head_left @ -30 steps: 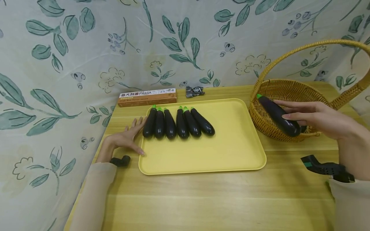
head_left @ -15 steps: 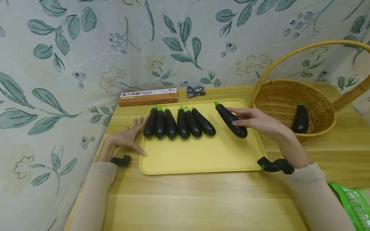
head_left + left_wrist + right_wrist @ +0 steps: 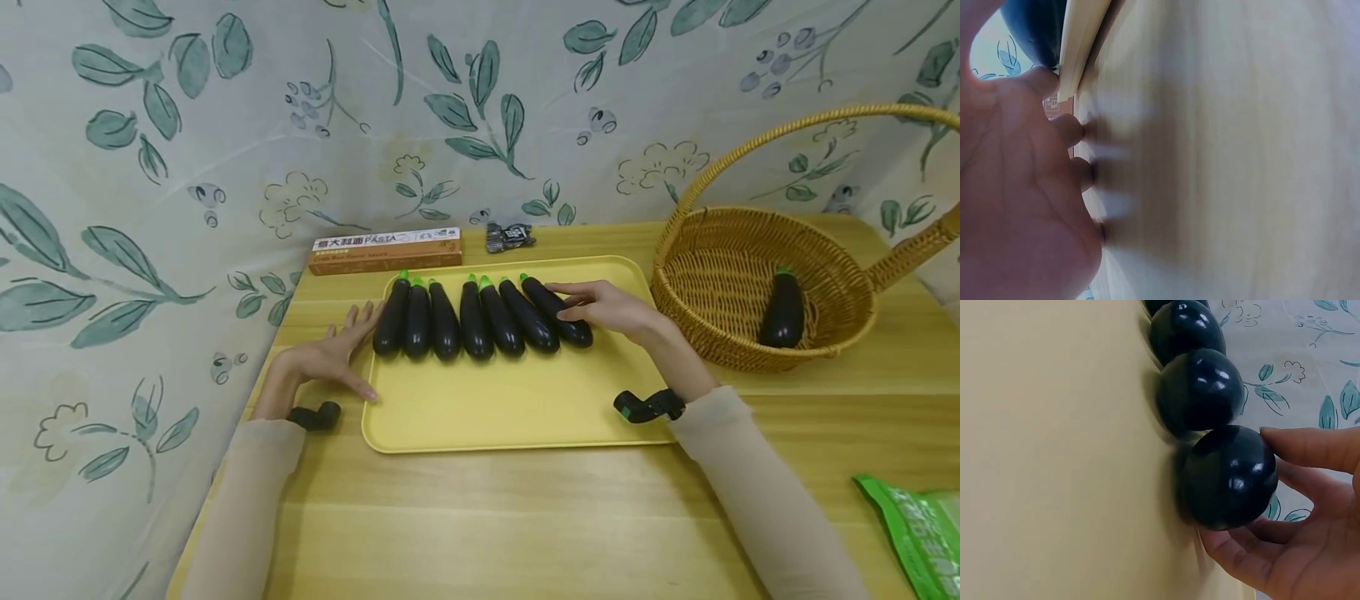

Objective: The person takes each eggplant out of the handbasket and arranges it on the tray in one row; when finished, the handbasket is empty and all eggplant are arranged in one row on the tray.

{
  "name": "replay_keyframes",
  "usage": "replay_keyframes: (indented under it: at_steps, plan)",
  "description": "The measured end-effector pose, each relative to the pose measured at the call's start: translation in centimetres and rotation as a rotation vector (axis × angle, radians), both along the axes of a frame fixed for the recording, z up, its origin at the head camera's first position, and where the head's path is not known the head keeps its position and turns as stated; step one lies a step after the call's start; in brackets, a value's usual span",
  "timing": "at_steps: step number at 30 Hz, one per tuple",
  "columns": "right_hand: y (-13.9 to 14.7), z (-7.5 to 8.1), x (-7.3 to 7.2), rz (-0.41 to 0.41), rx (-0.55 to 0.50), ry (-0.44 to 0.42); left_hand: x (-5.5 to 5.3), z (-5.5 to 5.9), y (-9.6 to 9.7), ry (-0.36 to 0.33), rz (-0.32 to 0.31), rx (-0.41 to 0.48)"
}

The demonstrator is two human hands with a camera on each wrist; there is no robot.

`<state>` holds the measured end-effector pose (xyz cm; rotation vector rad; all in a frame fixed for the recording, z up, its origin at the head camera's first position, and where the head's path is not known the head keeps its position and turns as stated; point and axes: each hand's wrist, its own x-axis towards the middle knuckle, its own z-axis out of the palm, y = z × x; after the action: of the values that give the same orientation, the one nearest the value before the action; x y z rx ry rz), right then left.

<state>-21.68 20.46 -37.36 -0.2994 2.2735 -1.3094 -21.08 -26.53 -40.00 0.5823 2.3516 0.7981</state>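
Observation:
Several dark purple eggplants point(image 3: 475, 325) with green stem ends lie side by side on a yellow tray point(image 3: 495, 408). My right hand point(image 3: 611, 310) holds the eggplant point(image 3: 573, 327) at the right end of this row, low over the tray. In the right wrist view, the thumb is on one side of that eggplant point(image 3: 1229, 478) and the fingers point(image 3: 1241, 556) curl round the other. My left hand point(image 3: 330, 356) rests spread at the tray's left edge, thumb and fingertips near the rim. Its palm and fingers also show in the left wrist view.
One more eggplant point(image 3: 783, 310) lies inside a wicker basket point(image 3: 720, 333) with a tall handle, right of the tray. Behind the tray are a pasta box point(image 3: 386, 254) and a small black packet point(image 3: 510, 237). A green bag point(image 3: 918, 529) lies at the lower right.
My right hand has carried the eggplant left from over the basket to the right end of the row on the tray. The left hand has stayed in place.

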Motion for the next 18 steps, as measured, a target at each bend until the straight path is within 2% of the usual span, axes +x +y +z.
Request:
replay_keyframes:
  at_steps: [18]
  plan:
    - [0.15,-0.43,0.23,0.043,0.007,0.014,0.01,0.06,0.07,-0.001,-0.002,-0.001]
